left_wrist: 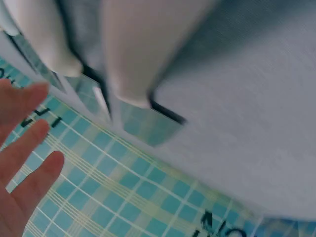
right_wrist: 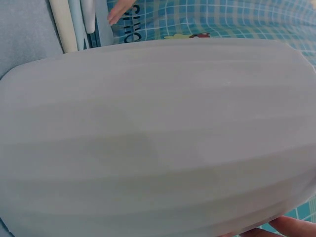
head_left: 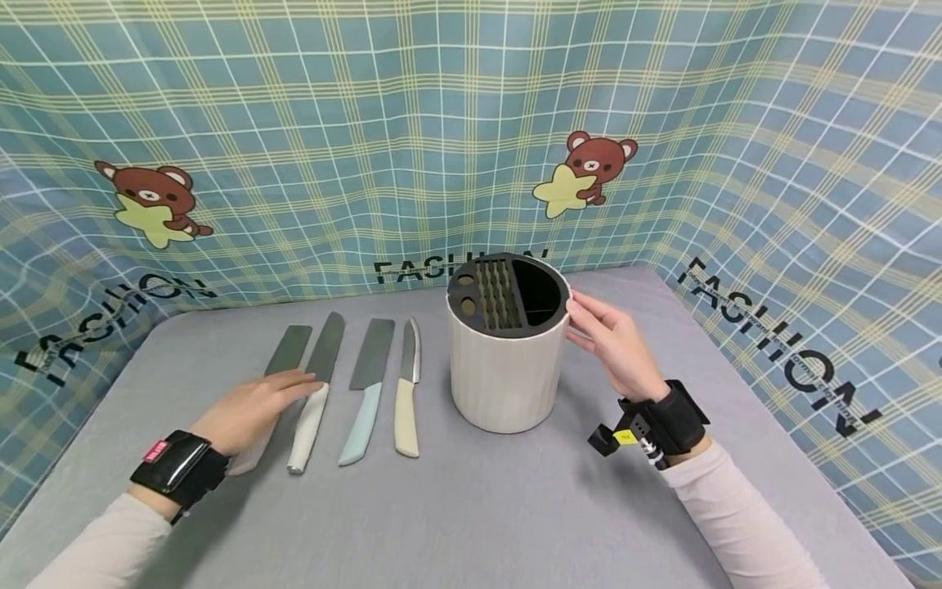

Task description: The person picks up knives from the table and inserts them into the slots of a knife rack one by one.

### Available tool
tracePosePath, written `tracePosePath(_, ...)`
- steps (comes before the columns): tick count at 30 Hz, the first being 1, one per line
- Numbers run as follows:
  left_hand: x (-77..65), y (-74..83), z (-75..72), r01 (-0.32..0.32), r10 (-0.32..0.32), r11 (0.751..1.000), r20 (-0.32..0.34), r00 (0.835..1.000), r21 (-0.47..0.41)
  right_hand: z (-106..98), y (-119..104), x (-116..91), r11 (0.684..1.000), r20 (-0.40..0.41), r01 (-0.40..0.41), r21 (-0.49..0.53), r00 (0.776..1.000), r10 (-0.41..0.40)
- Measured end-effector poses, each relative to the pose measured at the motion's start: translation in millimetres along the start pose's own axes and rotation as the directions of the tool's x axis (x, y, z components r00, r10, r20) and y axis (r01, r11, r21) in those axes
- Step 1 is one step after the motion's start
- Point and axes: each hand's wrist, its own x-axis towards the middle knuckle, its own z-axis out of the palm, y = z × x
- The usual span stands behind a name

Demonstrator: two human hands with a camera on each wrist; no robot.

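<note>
The holder (head_left: 504,384) stands upright on the table (head_left: 515,507), right of the knives. Its wall is white and ribbed; its black top (head_left: 506,323) has two round holes at the left, a band of wavy slots across the middle and a deep, wide compartment at the right. The right hand (head_left: 611,343) rests its fingers, nearly straight, against the holder's right side just below the rim, touching without clenching.

Four knives lie side by side left of the holder, apart from one another, blades pointing toward the cloth. Nearest the holder is the cream knife (head_left: 406,417), with a narrow blade; next comes the blue knife (head_left: 362,421), with a broad square-ended blade, then the white knife (head_left: 309,425), with a pointed blade. The leftmost knife (head_left: 289,352), square-ended too, is partly hidden by the left hand (head_left: 246,409). That hand is over the two leftmost knives, its fingers extended and spread, grasping nothing; whether any fingertip touches a blade cannot be told.

Each wrist wears a black strap (head_left: 184,466), with a pale sleeve (head_left: 743,515) behind it. Behind the grey table hangs a blue-green checked cloth (head_left: 309,106), printed with two brown bears (head_left: 156,200) holding yellow stars and the word FASHION.
</note>
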Motion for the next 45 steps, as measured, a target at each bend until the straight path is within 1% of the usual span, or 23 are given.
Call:
tracePosePath(3, -5.3, -5.5, 2.3, -0.023, 0.023, 0.998, 0.006, 1.0, 0.058, 2, -1, -1, 1.0, 0.001, -0.006, 0.008, 1.0, 0.006)
tracePosePath(7, -10.6, -12.3, 8.8, -0.075, 0.068, 0.982, 0.048, 0.997, 0.173, 2, -3, -2, 1.0, -0.003, -0.01, 0.01, 1.0, 0.01)
tracePosePath(10, -12.4, -15.3, 11.7, -0.122, 0.101, 0.956, 0.091, 0.991, 0.267, 0, -2, -2, 1.0, 0.001, 0.0, 0.008, 1.0, 0.0)
tracePosePath(14, -15.0, -17.3, 12.1, -0.184, 0.15, 0.92, 0.124, 0.981, 0.345, -3, 4, 0, 0.999, 0.021, 0.048, 0.012, 0.999, -0.048)
tracePosePath(15, -15.9, -17.9, 12.6, -0.194, 0.159, 0.916, 0.127, 0.979, 0.35, -9, 13, 3, 0.995, 0.044, 0.085, 0.051, 0.995, -0.087)
tracePosePath(16, -17.2, -18.2, 13.1, -0.2, 0.163, 0.914, 0.132, 0.978, 0.353, -9, 14, 3, 0.994, 0.051, 0.096, 0.056, 0.994, -0.099)
tracePosePath(19, -21.9, -19.9, 16.5, -0.203, 0.157, 0.912, 0.154, 0.975, 0.356, -10, 16, 3, 0.993, 0.056, 0.105, 0.058, 0.993, -0.108)
tracePosePath(21, -25.2, -21.3, 19.4, -0.205, 0.155, 0.913, 0.166, 0.974, 0.353, -9, 15, 3, 0.994, 0.051, 0.089, 0.055, 0.994, -0.092)
tracePosePath(22, -27.0, -21.9, 20.5, -0.208, 0.157, 0.912, 0.169, 0.973, 0.353, -4, 7, -1, 0.998, 0.03, 0.054, 0.016, 0.998, -0.054)
tracePosePath(23, -29.0, -22.6, 21.6, -0.213, 0.162, 0.911, 0.169, 0.972, 0.353, -3, 5, -1, 0.999, 0.025, 0.038, 0.013, 0.999, -0.038)
tracePosePath(26, -33.9, -25.4, 25.0, -0.234, 0.199, 0.909, 0.135, 0.971, 0.344, 0, 0, -2, 1.0, 0.01, 0.0, 0.011, 1.0, 0.0)
tracePosePath(29, -37.7, -28.8, 26.3, -0.254, 0.236, 0.906, 0.095, 0.967, 0.338, 2, -4, -2, 1.0, 0.007, -0.004, 0.011, 1.0, 0.004)
tracePosePath(31, -39.9, -31.5, 27.5, -0.269, 0.261, 0.903, 0.068, 0.963, 0.335, -1, 0, -1, 1.0, 0.015, 0.018, 0.012, 1.0, -0.018)
tracePosePath(32, -40.7, -32.5, 27.4, -0.275, 0.269, 0.902, 0.063, 0.961, 0.332, -6, 10, 2, 0.998, 0.033, 0.055, 0.037, 0.998, -0.056)
tracePosePath(34, -42.3, -34.7, 28.3, -0.287, 0.291, 0.9, 0.04, 0.956, 0.327, -10, 16, 4, 0.996, 0.046, 0.083, 0.046, 0.995, -0.085)
tracePosePath(37, -43.6, -37.4, 29.1, -0.297, 0.304, 0.902, 0.03, 0.952, 0.313, -18, 32, 9, 0.991, 0.066, 0.114, 0.07, 0.991, -0.119)
tracePosePath(39, -43.9, -38.7, 29.0, -0.302, 0.31, 0.902, 0.026, 0.951, 0.31, -23, 42, 13, 0.99, 0.074, 0.116, 0.08, 0.99, -0.122)
tracePosePath(41, -43.9, -39.5, 29.6, -0.305, 0.312, 0.901, 0.027, 0.95, 0.31, -32, 58, 18, 0.983, 0.096, 0.146, 0.112, 0.983, -0.157)
tracePosePath(43, -43.7, -39.9, 30.3, -0.307, 0.314, 0.898, 0.028, 0.949, 0.314, -33, 59, 19, 0.981, 0.099, 0.15, 0.123, 0.982, -0.163)
tracePosePath(45, -43.5, -40.0, 31.1, -0.306, 0.314, 0.896, 0.029, 0.949, 0.322, -28, 51, 16, 0.984, 0.088, 0.145, 0.105, 0.984, -0.155)
